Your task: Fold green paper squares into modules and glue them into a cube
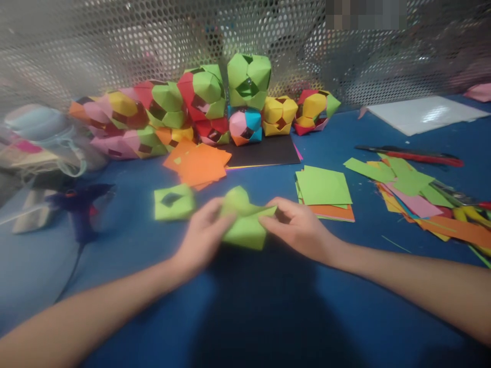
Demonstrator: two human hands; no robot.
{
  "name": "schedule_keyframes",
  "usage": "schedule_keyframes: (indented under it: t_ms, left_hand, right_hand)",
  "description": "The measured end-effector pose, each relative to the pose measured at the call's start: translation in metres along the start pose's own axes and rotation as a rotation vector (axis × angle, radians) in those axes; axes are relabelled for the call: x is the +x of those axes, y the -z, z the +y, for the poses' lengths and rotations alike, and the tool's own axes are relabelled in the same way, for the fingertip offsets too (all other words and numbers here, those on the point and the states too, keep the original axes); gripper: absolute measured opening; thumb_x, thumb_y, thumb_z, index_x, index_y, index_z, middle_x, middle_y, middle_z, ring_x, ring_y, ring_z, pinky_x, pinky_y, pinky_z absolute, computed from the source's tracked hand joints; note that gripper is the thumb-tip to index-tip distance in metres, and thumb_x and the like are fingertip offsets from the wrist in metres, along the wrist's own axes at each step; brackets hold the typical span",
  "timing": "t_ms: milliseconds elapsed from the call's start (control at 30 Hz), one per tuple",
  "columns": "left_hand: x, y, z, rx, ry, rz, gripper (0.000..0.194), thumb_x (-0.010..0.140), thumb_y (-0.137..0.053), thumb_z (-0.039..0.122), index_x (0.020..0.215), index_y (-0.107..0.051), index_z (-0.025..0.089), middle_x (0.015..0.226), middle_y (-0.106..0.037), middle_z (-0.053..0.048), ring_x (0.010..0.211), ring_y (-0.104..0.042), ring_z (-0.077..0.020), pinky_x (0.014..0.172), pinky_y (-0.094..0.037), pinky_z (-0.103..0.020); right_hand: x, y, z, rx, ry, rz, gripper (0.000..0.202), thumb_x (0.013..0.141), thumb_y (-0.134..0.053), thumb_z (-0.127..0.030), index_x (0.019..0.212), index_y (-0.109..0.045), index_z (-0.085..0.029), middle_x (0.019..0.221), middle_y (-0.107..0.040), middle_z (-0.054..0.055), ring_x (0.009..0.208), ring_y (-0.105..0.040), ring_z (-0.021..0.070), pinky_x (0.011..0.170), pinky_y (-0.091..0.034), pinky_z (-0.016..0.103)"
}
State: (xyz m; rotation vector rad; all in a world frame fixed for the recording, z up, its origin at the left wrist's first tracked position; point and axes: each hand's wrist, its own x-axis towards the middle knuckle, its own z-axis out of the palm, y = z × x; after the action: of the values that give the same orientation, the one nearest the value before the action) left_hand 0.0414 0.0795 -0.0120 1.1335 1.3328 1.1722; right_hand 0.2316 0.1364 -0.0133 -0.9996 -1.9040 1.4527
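Between my two hands is a partly folded piece of green paper [245,229], held above the blue table. My left hand [205,227] grips its left side with the thumb on top. On the other side, the thumb and fingers of my right hand [295,227] pinch a raised flap at the paper's right edge. The held paper is slightly blurred. Just beyond my left hand lies a folded green paper piece [184,207] with a dark opening. A stack of green paper squares [324,185], with orange below, lies past my right hand.
Paper origami balls [249,76] are piled along a perforated metal screen [153,46]. Orange sheets [203,166] rest on a black sheet [264,151]. A glue gun [80,207] stands at left. Coloured scraps [414,184], a red-handled cutter [422,156] and a white board [429,113] lie at right.
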Motion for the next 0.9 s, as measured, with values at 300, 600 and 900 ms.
schedule_keyframes:
  t_ms: [300,600,900]
  left_hand:
    - [-0.002,-0.002,0.001,0.138,-0.028,-0.020,0.027,0.086,-0.054,0.041,0.100,-0.062,0.020,0.105,-0.065,-0.006,0.090,-0.059,-0.0181,0.075,-0.048,-0.030]
    - [-0.002,-0.008,0.012,0.413,-0.137,-0.049,0.019,0.087,-0.049,0.030,0.089,-0.066,0.020,0.097,-0.067,-0.004,0.095,-0.059,-0.0183,0.090,-0.042,-0.035]
    - [-0.001,-0.009,0.012,0.401,-0.088,-0.043,0.019,0.085,-0.052,0.031,0.090,-0.067,0.020,0.095,-0.068,-0.004,0.092,-0.059,-0.0187,0.087,-0.043,-0.034]
  right_hand:
    - [0.001,0.001,0.000,0.015,0.012,0.004,0.017,0.084,-0.054,-0.034,0.078,-0.055,-0.018,0.060,-0.045,-0.005,0.055,-0.042,0.0095,0.049,-0.035,0.022]
    - [-0.001,0.001,0.001,0.009,0.060,0.085,0.015,0.083,-0.054,-0.032,0.075,-0.056,-0.019,0.064,-0.047,-0.003,0.059,-0.042,0.0104,0.053,-0.038,0.023]
    - [0.001,0.001,0.002,0.034,0.109,0.121,0.016,0.083,-0.055,-0.032,0.079,-0.061,-0.019,0.069,-0.055,0.000,0.064,-0.048,0.0118,0.056,-0.041,0.024]
